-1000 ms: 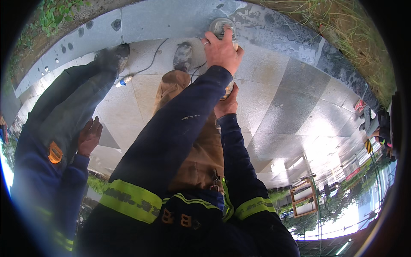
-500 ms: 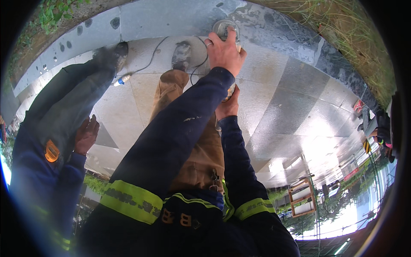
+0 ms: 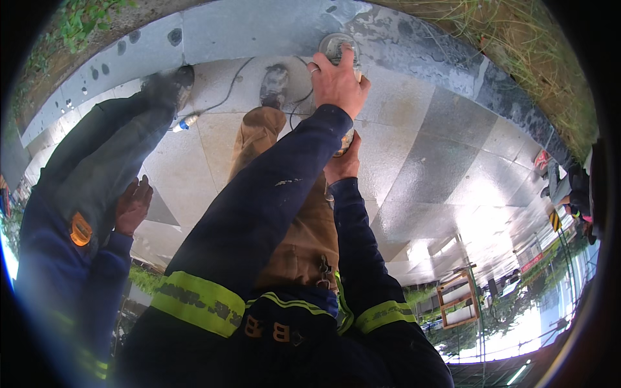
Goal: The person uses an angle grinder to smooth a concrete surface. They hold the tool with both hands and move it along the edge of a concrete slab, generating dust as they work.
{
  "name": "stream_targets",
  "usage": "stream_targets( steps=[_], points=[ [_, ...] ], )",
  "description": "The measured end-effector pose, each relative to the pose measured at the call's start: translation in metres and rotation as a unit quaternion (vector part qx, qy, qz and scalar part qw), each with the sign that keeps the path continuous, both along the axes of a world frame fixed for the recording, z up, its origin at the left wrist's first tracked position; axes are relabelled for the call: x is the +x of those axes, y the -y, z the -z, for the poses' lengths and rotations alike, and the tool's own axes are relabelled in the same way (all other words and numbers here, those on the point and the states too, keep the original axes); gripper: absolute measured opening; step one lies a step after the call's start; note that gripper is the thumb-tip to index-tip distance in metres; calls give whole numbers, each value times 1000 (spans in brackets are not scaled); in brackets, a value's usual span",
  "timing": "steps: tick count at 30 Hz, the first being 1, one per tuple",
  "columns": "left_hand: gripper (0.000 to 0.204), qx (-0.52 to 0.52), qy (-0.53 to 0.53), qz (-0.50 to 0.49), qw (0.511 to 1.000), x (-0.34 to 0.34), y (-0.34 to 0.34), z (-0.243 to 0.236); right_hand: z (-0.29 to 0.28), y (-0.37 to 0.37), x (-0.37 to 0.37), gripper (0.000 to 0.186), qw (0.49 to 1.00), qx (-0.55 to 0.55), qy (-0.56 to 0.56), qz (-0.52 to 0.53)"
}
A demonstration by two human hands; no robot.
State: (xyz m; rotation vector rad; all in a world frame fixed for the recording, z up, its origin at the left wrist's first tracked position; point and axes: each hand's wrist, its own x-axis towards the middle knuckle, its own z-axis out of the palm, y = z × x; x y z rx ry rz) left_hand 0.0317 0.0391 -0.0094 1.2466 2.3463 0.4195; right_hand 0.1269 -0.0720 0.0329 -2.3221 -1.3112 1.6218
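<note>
A handheld grinder (image 3: 331,48) is being held in two hands, its round head being positioned over the near edge of the stone curb (image 3: 246,29). Whether the stone is being touched cannot be told from this angle. The front of the tool is being gripped from above by the left hand (image 3: 339,87), with its fingers being spread over the round head. The rear of the body is being grasped by the right hand (image 3: 343,167), its hold being partly hidden by the left sleeve (image 3: 259,187).

To the left of the tool, the near edge of the curb is being met by a dusty shoe (image 3: 275,85) on the pavement (image 3: 394,129). Farther left, a dark cable (image 3: 228,96) is being supported by the pavement, and a blue-and-white connector (image 3: 185,123) is being seen near a co-worker's foot. That co-worker's hand (image 3: 134,205) is being held well apart from the grinder, near an orange object (image 3: 81,229). The far right edge of the curb is being bordered by dry grass (image 3: 511,45).
</note>
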Motion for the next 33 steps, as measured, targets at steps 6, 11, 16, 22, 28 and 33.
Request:
stream_targets(
  steps=[6,11,16,22,28,33],
  points=[
    [73,13,4,-9,1000,-1,-8,3,8,-7,-1,89,999,23,-25,3],
    [74,-5,12,-13,1000,0,6,-3,-4,4,-1,91,1000,-19,23,-1],
    [74,26,2,-47,999,-13,7,-2,5,0,-9,90,1000,-8,-17,-15],
    [73,-10,33,-33,999,-6,13,-5,0,10,-5,87,1000,-1,9,-8],
    [70,10,3,-34,999,-11,15,1,6,9,-8,87,1000,9,-22,-9],
    [72,-9,5,-12,1000,-1,12,1,4,12,-2,86,1000,8,2,4]
  ],
)
